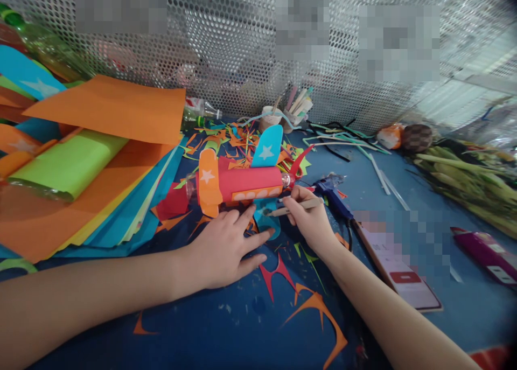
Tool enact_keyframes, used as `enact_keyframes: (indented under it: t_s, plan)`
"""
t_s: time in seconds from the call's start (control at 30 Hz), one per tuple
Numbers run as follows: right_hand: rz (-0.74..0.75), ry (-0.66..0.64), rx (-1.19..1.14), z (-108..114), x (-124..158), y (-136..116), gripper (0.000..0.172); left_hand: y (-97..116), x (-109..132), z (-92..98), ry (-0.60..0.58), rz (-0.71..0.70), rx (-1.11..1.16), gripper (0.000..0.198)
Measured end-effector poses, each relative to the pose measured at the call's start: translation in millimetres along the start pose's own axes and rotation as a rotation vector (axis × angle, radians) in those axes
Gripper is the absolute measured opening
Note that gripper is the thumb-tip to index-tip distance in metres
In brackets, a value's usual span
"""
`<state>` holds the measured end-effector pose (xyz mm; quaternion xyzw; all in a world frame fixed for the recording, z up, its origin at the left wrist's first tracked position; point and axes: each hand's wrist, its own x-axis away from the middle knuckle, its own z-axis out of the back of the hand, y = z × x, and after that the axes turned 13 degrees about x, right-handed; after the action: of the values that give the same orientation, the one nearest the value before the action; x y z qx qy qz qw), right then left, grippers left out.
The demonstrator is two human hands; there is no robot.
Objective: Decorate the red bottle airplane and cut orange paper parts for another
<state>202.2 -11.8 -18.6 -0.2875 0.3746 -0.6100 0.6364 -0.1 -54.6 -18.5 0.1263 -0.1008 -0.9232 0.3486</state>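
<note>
gripping a slim pale stick (pixel 314 203) between thumb and fingertips, the right hand (pixel 309 217) holds its tip at a lower blue wing (pixel 263 221); whether it touches, i cannot tell. the left hand (pixel 222 247) lies palm down, fingers spread and grasping nothing, its fingertips at the same wing. that wing juts toward the near side from a red paper-wrapped bottle (pixel 250 180) lying sideways near the middle of the blue surface (pixel 194 327), with an orange band (pixel 209 189) at its left end and a second blue wing (pixel 270 146), white-starred, pointing toward the far edge. room around it is tight: a paper stack (pixel 97 208) crowds in from the surface's left side, cut scraps (pixel 239 144) fill the strip toward the far edge, and a glue gun (pixel 338 204) sits just past the right hand. wider stretches of surface show on the near side, around a curved orange offcut (pixel 319 301), and to the right of the glue gun, between pale strips (pixel 379 174) and a phone (pixel 418 297). a mesh wall (pixel 230 41) borders the far edge; dry leaves (pixel 468 192) line the right side.
</note>
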Motion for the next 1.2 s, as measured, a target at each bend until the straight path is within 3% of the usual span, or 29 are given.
enact_keyframes:
  t_s: [1.2]
  plan:
    - [0.002, 0.008, -0.011, -0.6, -0.7, 0.5, 0.027, 1.2, -0.7, 2.2, -0.018, 0.002, -0.025, 0.049]
